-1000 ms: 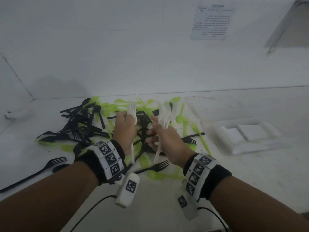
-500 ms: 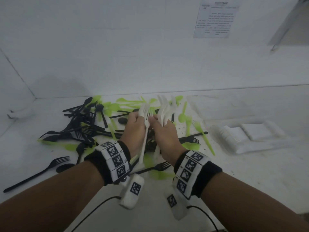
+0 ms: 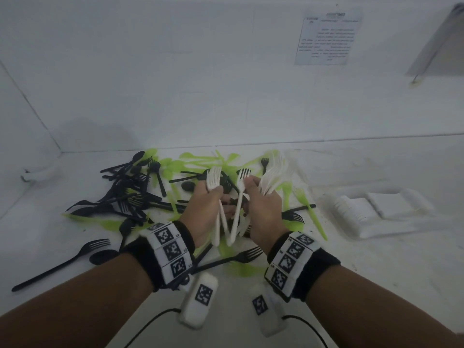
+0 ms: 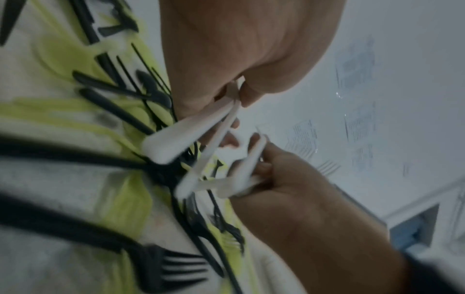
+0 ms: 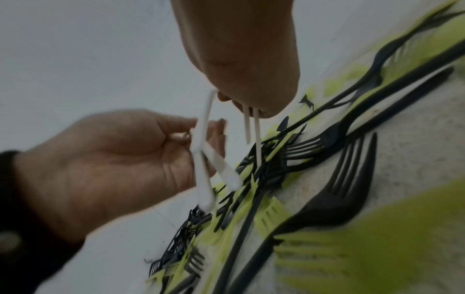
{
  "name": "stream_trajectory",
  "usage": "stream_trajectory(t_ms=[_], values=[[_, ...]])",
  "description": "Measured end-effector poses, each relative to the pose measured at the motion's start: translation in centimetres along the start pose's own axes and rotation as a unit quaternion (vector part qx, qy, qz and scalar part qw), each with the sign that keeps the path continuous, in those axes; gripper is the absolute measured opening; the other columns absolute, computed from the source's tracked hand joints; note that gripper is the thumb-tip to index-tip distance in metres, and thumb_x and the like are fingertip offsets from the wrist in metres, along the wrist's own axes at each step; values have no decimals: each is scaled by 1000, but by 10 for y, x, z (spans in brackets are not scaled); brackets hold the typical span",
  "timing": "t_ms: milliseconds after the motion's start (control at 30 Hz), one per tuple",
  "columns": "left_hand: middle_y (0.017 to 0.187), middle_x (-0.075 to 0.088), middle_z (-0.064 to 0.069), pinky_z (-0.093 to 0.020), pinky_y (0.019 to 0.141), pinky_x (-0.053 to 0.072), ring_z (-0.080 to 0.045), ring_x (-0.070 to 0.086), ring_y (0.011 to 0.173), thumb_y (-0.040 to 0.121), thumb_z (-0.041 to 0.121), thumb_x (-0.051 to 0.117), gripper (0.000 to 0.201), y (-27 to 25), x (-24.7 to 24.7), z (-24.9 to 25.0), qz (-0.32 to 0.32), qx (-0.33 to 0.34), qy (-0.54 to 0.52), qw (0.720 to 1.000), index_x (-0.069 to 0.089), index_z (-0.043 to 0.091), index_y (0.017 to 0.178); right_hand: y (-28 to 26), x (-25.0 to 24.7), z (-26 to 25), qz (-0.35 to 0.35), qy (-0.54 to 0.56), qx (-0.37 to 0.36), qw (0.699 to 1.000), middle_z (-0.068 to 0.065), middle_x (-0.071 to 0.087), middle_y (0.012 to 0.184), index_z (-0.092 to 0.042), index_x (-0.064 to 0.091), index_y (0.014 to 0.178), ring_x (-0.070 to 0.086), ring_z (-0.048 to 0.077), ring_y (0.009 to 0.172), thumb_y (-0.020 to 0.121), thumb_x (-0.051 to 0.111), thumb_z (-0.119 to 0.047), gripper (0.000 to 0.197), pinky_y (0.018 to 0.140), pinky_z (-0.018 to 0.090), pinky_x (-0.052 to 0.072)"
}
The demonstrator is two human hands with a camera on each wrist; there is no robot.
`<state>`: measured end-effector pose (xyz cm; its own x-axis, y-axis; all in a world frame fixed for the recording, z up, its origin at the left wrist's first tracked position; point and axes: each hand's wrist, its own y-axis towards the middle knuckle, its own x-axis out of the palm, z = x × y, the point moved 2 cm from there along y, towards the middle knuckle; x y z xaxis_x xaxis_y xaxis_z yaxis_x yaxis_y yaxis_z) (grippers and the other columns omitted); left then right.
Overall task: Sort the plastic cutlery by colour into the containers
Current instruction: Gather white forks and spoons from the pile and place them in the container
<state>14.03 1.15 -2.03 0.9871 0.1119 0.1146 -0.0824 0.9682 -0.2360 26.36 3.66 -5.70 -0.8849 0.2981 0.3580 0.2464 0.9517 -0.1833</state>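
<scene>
Both hands hover close together over a mixed pile of black cutlery (image 3: 125, 199) and green cutlery (image 3: 200, 159) on the white table. My left hand (image 3: 213, 193) grips white forks (image 3: 214, 175) upright, handles hanging down (image 4: 176, 137). My right hand (image 3: 251, 188) pinches one white fork (image 3: 243, 175) at thumb and forefinger and clutches a bundle of white cutlery (image 3: 275, 175) in its other fingers. In the right wrist view the white handles (image 5: 251, 123) hang below my right hand (image 5: 241, 99), while my left hand (image 5: 196, 135) holds its forks (image 5: 203, 179) beside them.
A white container (image 3: 391, 222) holding white cutlery sits on the table to the right. A lone black fork (image 3: 62, 262) and a black spoon (image 3: 103, 256) lie at the near left. Another black fork (image 3: 233, 257) lies under my wrists. White walls close the back and left.
The hands drew together over the pile and rose slightly. A single white fork now stands pinched in the right hand beside its bundle; the left still grips its forks.
</scene>
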Motion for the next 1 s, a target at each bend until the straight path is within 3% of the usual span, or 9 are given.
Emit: stream_trajectory(t_ms=[100, 200, 333, 467, 567, 633, 800, 933, 1000], values=[[78, 47, -5, -28, 48, 42, -10, 43, 51, 106, 20, 47, 7, 6, -5, -4, 13, 6, 49, 999, 46, 14, 109, 1, -1, -6, -14, -18, -1, 1000, 1, 67, 78, -13, 76, 104, 60, 21, 75, 98, 71, -24, 13, 65, 34, 51], [74, 44, -1, -27, 49, 33, -9, 38, 51, 107, 27, 46, 16, 5, -2, -4, -1, 24, 72, 997, 48, 12, 112, -8, 5, -9, -72, -25, 9, 997, 4, 69, 77, -9, 75, 107, 64, 20, 70, 100, 68, -23, 17, 59, 31, 53], [76, 54, -2, -29, 57, 42, -10, 53, 58, 106, 23, 42, 14, -8, 15, -1, -62, 21, 29, 997, 53, 15, 108, -16, 9, -8, -83, 22, 38, 996, 17, 70, 80, 1, 71, 109, 66, 33, 67, 102, 65, -21, 24, 58, 39, 57], [119, 67, -10, -47, 92, 59, -19, 72, 105, 94, 15, 51, 37, -10, 20, -8, -66, 9, 44, 997, 41, 20, 129, -23, 11, -7, -92, 71, 62, 991, 24, 76, 99, 4, 74, 105, 76, 36, 91, 98, 69, -14, 20, 79, 46, 63], [120, 67, -12, -37, 83, 61, -17, 73, 103, 99, 12, 52, 35, -10, 20, -7, -68, 18, 41, 997, 36, 18, 129, -25, 11, -9, -109, 88, 88, 986, 25, 76, 101, 9, 72, 108, 76, 36, 93, 97, 71, -12, 24, 80, 46, 63], [121, 67, -14, -34, 77, 62, -18, 74, 102, 101, 11, 55, 35, -11, 19, -5, -73, 25, 27, 997, 38, 16, 131, -23, 8, -10, -99, 70, 96, 988, 23, 77, 95, 7, 73, 106, 77, 33, 84, 95, 73, -14, 24, 69, 41, 64], [128, 66, 6, -24, 94, 54, -8, 65, 116, 107, 17, 48, 34, -11, 13, -4, -107, 79, 132, 982, 42, 27, 139, -18, -1, -11, -72, 36, 92, 992, 8, 70, 66, 2, 74, 94, 65, 14, 49, 93, 76, -17, 19, 45, 24, 51], [149, 50, 15, -33, 119, 33, 0, 47, 136, 95, 35, 56, 87, -5, 9, -14, -145, 56, 167, 974, 2, 34, 162, -18, -1, -11, -73, 27, 81, 994, 9, 66, 67, 11, 70, 101, 59, 14, 45, 95, 75, -18, 31, 41, 22, 45], [140, 59, 11, -36, 111, 42, -5, 57, 123, 91, 30, 57, 86, -1, 5, -19, -158, 59, 142, 975, 8, 35, 162, -16, 0, -11, -75, 7, 76, 994, 12, 62, 67, 14, 68, 103, 54, 17, 40, 95, 74, -20, 35, 37, 23, 41]])
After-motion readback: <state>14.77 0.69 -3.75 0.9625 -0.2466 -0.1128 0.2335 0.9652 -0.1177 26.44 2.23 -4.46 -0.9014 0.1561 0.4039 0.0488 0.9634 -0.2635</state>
